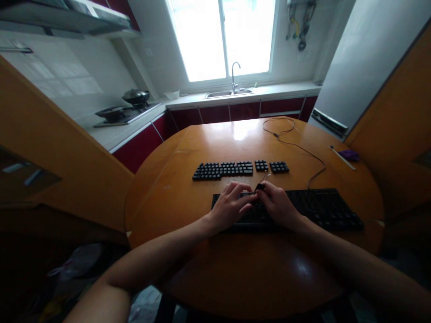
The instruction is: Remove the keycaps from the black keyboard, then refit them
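Just in front of me a black keyboard (316,208) lies on the round wooden table (175,206), with my two hands over its left and middle part. My right hand (278,202) pinches a small black piece with thin wire loops, which looks like a wire keycap puller (259,186); the wires point up and away. My left hand (230,204) is over the keys, fingers curved and apart, its fingertips close to the black piece and the right thumb. Whether they touch it is hard to tell. Beyond the hands, loose black keycaps (222,170) stand in keyboard-like rows.
Smaller keycap groups (279,167) stand right of the main rows. A cable (303,149) winds from the keyboard to the table's far edge. At the right lie a thin stick (342,158) and a purple cloth (350,155). A sink counter (188,101) is behind.
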`<state>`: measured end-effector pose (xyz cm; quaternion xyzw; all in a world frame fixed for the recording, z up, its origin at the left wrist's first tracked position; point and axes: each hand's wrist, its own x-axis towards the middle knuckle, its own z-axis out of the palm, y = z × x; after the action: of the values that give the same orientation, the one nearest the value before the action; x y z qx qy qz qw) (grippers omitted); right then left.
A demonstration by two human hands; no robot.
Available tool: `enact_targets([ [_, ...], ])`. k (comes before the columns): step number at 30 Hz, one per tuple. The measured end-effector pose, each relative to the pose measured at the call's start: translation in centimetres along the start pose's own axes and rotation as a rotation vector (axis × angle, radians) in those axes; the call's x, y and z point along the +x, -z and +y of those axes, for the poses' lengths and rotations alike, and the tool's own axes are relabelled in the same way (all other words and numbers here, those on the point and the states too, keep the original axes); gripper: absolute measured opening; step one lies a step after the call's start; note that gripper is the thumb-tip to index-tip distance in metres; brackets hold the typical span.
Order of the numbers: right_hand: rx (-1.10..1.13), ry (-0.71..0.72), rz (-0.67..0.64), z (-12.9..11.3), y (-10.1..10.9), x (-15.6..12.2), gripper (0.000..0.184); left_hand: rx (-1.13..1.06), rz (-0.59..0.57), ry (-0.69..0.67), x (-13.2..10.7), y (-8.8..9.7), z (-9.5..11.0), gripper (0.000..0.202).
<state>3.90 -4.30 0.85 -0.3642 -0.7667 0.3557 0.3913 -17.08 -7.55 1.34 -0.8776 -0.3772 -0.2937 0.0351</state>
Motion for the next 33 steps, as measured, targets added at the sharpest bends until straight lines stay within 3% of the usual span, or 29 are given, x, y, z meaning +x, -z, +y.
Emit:
enact_targets([
  [3, 0.031, -0.024, 0.016, -0.4, -0.2, -0.2, 0.017, -0.053, 0.012, 0.014, 0.0, -0.1, 0.4, 0.018],
  [9, 0.044, -0.098, 0.022, -0.5, -0.2, -0.1, 0.02, -0.327, 0.079, 0.175, 0.4, 0.1, 0.4, 0.019],
  [12, 0.043, -0.106, 0.037, -0.3, 0.0, 0.0, 0.022, -0.213, 0.096, 0.234, 0.8, 0.6, -2.3, 0.016],
  [16, 0.053, -0.108, 0.049, 0.0, 0.0, 0.1, 0.022, 0.026, 0.146, 0.389, 0.6, 1.0, -8.1, 0.016],
  [20, 0.058, -0.111, 0.052, 0.2, 0.1, 0.1, 0.024, 0.162, 0.088, 0.486, -0.3, 0.7, -11.8, 0.016],
  [33, 0.062, -0.116, 0.059, -0.3, 0.5, 0.1, 0.024, 0.158, 0.044, 0.564, -0.8, -0.5, -12.7, 0.028],
])
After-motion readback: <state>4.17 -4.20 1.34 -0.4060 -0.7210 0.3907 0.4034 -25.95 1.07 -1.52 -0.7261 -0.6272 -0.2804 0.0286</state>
